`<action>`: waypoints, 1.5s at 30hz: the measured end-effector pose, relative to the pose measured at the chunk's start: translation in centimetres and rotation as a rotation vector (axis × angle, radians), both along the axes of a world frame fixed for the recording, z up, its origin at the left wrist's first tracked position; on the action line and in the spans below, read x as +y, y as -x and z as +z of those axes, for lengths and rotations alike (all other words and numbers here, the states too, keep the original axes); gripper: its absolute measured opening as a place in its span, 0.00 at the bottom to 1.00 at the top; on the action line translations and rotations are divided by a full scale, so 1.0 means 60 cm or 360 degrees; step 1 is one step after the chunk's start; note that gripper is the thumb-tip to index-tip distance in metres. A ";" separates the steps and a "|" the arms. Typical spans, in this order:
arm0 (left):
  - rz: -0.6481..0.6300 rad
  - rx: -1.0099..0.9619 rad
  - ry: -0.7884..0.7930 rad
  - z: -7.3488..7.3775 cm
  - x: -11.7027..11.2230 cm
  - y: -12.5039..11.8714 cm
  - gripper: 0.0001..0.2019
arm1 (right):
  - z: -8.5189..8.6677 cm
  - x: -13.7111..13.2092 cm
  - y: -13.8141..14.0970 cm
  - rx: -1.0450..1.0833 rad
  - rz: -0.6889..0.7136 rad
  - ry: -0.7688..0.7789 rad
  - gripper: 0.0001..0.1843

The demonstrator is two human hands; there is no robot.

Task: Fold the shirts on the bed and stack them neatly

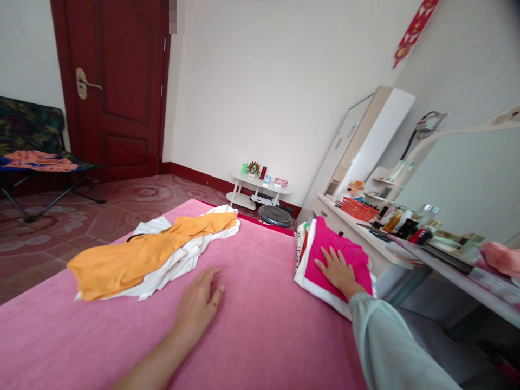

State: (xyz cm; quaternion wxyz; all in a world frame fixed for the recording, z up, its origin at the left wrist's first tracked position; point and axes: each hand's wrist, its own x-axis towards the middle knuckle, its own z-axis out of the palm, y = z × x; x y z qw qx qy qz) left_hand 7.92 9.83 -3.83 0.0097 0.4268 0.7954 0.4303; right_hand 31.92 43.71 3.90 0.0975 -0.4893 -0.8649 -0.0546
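- The right hand (337, 269) lies flat, fingers spread, on a folded pink garment (352, 252); it presses and grips nothing.
- That garment tops a small stack of folded white clothes (319, 292) at the right edge of the bed (264, 330), just beside the dressing table (379, 244).
- The left hand (199, 303) rests palm down on the bare pink bed cover, fingers loose, holding nothing, between the stack and the unfolded heap.
- The heap is 2 pieces: an orange garment (134, 257) draped over a crumpled white garment (184, 260), lying well apart from the stack, toward the far left of the bed.
- Judged from this, the step in hand is smoothing the finished fold onto the stack; the heap looks untouched.
- A following move would call for the left hand to reach forward and left to the orange piece, take it by an edge, and draw it onto the open cover in front, clear of the white one beneath.
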 end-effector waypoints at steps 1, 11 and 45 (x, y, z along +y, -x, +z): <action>-0.0008 0.0023 -0.0003 0.000 0.000 0.000 0.18 | 0.008 -0.008 0.009 -0.0004 -0.0057 0.0037 0.31; -0.0026 0.0037 -0.0014 0.011 -0.013 -0.006 0.13 | -0.112 -0.299 0.174 0.0856 0.0728 0.0366 0.28; 0.0849 0.0922 0.0218 0.088 -0.150 0.196 0.03 | -0.119 -0.404 0.172 0.0816 0.0992 0.0504 0.21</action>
